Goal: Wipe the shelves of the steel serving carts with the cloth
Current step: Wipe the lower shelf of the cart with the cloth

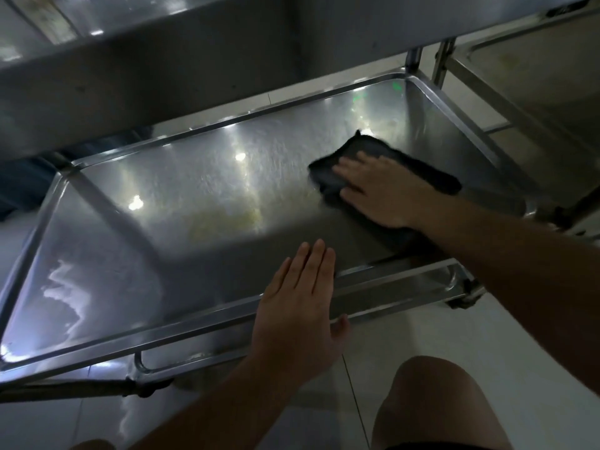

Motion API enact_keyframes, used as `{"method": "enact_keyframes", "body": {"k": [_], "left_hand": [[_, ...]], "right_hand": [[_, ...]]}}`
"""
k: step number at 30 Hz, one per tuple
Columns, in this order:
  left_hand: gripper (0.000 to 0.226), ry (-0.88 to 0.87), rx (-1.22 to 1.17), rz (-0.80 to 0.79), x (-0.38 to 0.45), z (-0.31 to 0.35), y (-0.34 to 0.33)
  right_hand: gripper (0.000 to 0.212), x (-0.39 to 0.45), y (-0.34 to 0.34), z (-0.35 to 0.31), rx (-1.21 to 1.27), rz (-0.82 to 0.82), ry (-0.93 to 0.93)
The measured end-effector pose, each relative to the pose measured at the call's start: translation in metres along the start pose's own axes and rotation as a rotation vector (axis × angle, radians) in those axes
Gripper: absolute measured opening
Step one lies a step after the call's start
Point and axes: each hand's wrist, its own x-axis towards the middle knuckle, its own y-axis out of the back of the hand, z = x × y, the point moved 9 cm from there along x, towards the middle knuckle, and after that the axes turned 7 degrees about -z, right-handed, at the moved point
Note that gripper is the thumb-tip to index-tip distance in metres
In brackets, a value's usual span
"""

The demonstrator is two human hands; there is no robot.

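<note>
1. The cart (406,287) fills most of what we see; we crouch low beside it, our knee (431,401) over the floor tiles (487,336), presumably to reach under the upper shelf (162,76) that hangs over the work.
2. The lower shelf (178,196) is a shallow steel tray with a raised rim. It holds only the cloth and a faint yellowish smear (224,222) near its middle, which we judge is not yet wiped.
3. A second cart (519,76) stands just beside, on the right; its shelf looks bare as far as we can see.
4. Our right hand (380,193) lies flat with fingers spread on the cloth, pressing it down, likely so the whole pad drags across the steel.
5. Our left hand (298,310) rests on the near rim, fingers straight and together, thumb out, gripping nothing; we take it as steadying the cart on its wheels.
6. The cloth (354,157), dark and folded, sits toward the shelf's right end, under the right hand.
</note>
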Motion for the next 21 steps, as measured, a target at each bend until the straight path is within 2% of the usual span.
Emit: {"method": "enact_keyframes", "body": {"k": [2,4,6,10,12,14,17,21], "left_hand": [[0.095,-0.003,0.008,0.005,-0.001,0.000,-0.001],[0.096,-0.004,0.020,0.000,-0.002,-0.001,-0.002],[0.096,-0.005,0.033,-0.010,-0.001,-0.001,-0.002],[0.098,0.013,0.043,-0.024,0.000,-0.001,-0.002],[0.098,0.011,0.045,-0.028,0.001,-0.001,-0.003],[0.098,0.010,0.051,-0.028,0.001,-0.003,-0.005],[0.099,0.005,0.057,-0.023,0.001,-0.003,-0.008],[0.100,-0.002,0.056,-0.032,0.004,-0.003,-0.009]], "right_hand": [[0.068,-0.033,-0.009,-0.015,-0.016,-0.036,0.201],[0.069,-0.056,-0.006,0.005,-0.028,-0.036,0.261],[0.069,-0.056,0.003,0.054,-0.035,0.011,0.139],[0.064,-0.020,0.022,0.142,0.005,0.090,-0.312],[0.067,0.007,0.026,0.146,0.052,0.089,-0.429],[0.069,0.038,0.029,0.126,0.130,0.077,-0.466],[0.066,0.077,0.030,0.059,0.131,0.057,-0.338],[0.059,0.070,0.015,-0.050,0.054,0.047,0.061]]}}
